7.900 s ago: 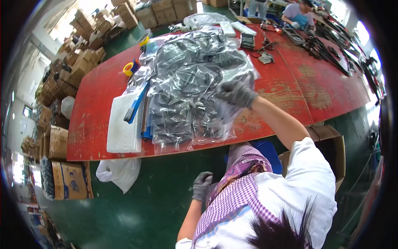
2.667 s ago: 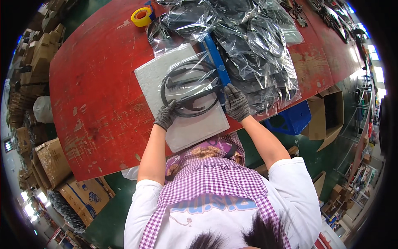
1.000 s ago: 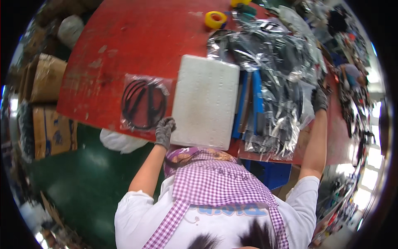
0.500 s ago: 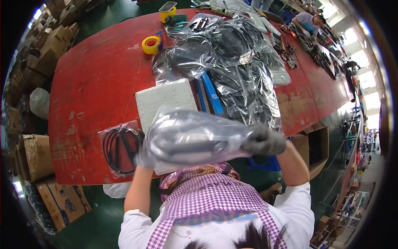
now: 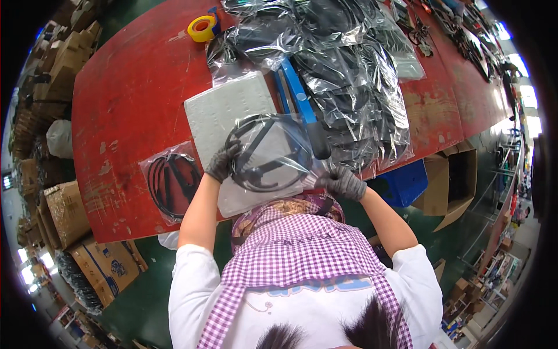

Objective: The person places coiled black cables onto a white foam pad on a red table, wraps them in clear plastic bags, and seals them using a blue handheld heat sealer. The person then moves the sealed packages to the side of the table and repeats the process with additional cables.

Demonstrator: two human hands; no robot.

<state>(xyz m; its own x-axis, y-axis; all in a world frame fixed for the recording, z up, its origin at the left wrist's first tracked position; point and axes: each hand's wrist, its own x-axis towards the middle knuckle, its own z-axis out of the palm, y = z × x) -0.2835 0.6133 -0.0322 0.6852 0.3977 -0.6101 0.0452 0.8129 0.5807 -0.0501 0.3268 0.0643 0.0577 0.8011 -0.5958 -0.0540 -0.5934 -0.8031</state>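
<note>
A clear plastic bag [image 5: 270, 152] with a coiled black cable inside lies in front of me, over a white foam slab [image 5: 226, 107]. My left hand [image 5: 224, 161], in a dark grey glove, grips the bag's left edge. At its lower right corner, my gloved right hand [image 5: 344, 184] has closed fingers pinching the plastic. Just beyond the bag is a long blue bar-shaped tool [image 5: 297, 87] with a black end [image 5: 318, 139]. Left of my left hand, another bagged black cable [image 5: 172, 187] rests on the red table.
The red table [image 5: 128, 104] bears a heap of bagged black cables [image 5: 354, 87] at the right. A yellow tape roll [image 5: 201, 29] is at the back. Below the right table edge are a blue bin [image 5: 402, 183] and an open cardboard box [image 5: 456, 180]. Cartons [image 5: 67, 209] stand at left.
The bagged cable, blurred and held up before, is now lowered flat over the foam slab. Both hands have come down with it, the right one moving inward. The view has tilted nearer to me.
</note>
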